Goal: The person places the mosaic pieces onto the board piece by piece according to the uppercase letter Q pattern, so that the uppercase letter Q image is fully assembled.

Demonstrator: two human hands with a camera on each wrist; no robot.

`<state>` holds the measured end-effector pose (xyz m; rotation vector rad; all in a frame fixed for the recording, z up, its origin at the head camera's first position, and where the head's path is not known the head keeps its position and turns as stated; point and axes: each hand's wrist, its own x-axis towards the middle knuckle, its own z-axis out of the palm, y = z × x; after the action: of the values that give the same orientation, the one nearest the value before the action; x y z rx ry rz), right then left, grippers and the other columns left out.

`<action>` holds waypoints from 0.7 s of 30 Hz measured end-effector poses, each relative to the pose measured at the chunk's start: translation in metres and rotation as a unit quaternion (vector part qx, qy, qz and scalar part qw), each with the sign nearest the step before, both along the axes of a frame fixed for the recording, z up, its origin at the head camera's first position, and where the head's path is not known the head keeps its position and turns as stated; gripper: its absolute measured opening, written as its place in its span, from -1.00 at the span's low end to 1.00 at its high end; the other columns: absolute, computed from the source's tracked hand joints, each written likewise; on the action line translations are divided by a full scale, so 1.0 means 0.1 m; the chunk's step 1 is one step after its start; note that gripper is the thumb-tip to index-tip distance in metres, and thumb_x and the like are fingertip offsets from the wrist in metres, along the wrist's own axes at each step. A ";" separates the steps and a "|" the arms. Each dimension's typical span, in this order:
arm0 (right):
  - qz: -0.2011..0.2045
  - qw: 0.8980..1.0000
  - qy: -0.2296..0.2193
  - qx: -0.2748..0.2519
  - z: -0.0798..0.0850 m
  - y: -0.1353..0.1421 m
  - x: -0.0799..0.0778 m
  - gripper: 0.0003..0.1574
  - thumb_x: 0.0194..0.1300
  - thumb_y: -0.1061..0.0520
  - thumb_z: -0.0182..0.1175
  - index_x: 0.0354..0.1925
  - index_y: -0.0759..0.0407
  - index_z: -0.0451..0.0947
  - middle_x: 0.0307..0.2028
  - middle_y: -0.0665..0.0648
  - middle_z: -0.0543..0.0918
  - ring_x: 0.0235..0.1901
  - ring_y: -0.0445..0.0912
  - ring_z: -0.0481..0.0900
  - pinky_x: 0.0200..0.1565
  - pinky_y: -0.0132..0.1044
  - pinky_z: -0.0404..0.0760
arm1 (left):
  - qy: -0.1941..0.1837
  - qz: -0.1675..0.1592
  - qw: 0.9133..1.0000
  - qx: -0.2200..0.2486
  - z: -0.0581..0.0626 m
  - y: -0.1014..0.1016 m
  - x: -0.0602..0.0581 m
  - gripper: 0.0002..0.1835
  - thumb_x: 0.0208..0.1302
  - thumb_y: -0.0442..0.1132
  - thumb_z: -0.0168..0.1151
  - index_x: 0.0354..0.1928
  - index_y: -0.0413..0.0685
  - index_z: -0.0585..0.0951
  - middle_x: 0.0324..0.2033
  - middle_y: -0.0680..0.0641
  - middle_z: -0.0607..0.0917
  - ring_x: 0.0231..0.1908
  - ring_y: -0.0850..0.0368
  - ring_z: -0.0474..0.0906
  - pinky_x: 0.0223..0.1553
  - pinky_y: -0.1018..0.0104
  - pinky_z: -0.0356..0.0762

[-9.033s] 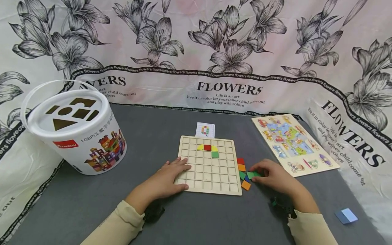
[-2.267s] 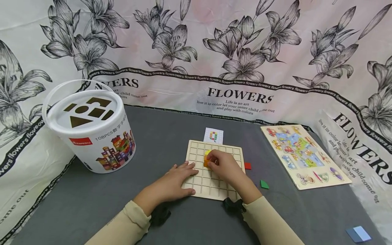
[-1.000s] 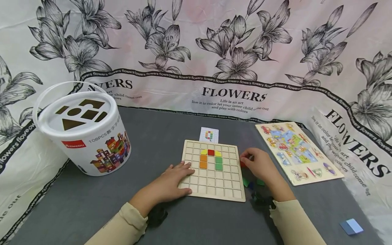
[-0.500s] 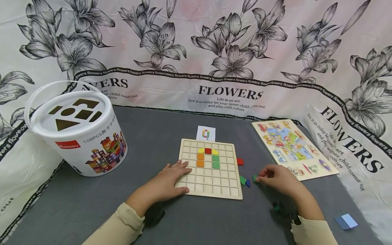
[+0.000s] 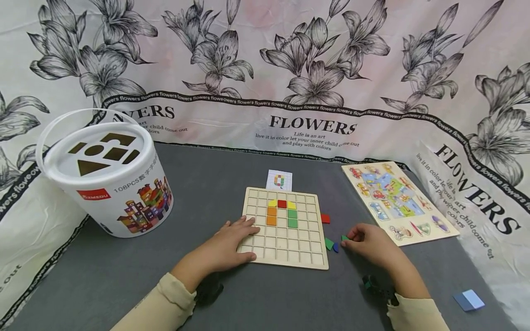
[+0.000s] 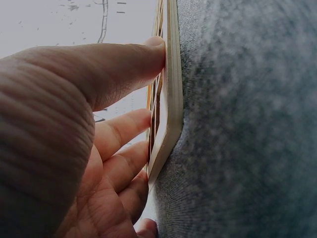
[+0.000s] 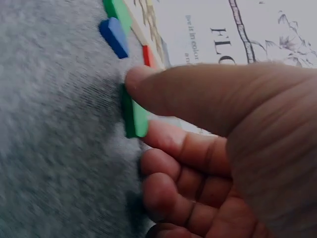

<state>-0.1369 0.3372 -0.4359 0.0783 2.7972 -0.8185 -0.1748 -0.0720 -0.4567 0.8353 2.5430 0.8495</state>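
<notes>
Table (image 5: 207, 179) is covered in grey, backed by white cloth (image 5: 232, 115) printed with black flowers. Far left: white plastic bucket (image 5: 108, 193), capped by a lid with shape cut-outs, stood upright.

Left hand (image 5: 225, 243): fingers spread, rested on the left edge of the square pale wooden grid board (image 5: 281, 250); nothing gripped. Small white card with a coloured pattern (image 5: 279, 180) is placed at the board's far edge.

In the board's cells, left to right: yellow curved tile (image 5: 272, 203) with two orange square tiles (image 5: 271, 212) set below; red square tile (image 5: 282, 204); second yellow curved tile (image 5: 291, 205) with two green square tiles (image 5: 292, 214) set below.

Just beside the right edge: flat red tile (image 5: 326, 219), flat green tile (image 5: 329, 243), small curved blue tile (image 5: 336, 248).

Right hand (image 5: 368, 241), well apart from the left: another green tile (image 7: 136, 119) is pinched between thumb and index finger, close to the table; whether it's lifted can't be told.

Far right: wooden picture puzzle (image 5: 414, 236) laid flat, then a blue block (image 5: 469, 300), nearer.
</notes>
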 end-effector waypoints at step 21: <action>0.012 0.993 0.113 0.008 0.05 -0.30 -0.07 -0.89 0.53 0.19 0.35 -0.03 0.14 0.74 -0.14 0.10 0.78 -0.22 -0.08 0.65 -0.20 -0.16 0.62 | -0.004 0.005 1.000 -0.009 0.00 0.00 -0.01 -0.28 0.45 -0.07 0.49 0.58 0.04 0.50 0.70 -0.09 0.29 0.75 -0.09 0.00 0.72 -0.33 -0.10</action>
<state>-0.1440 0.3074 -0.4307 -0.0504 3.0095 -0.8479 -0.1754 -0.0721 -0.4568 0.8129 2.5469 0.8305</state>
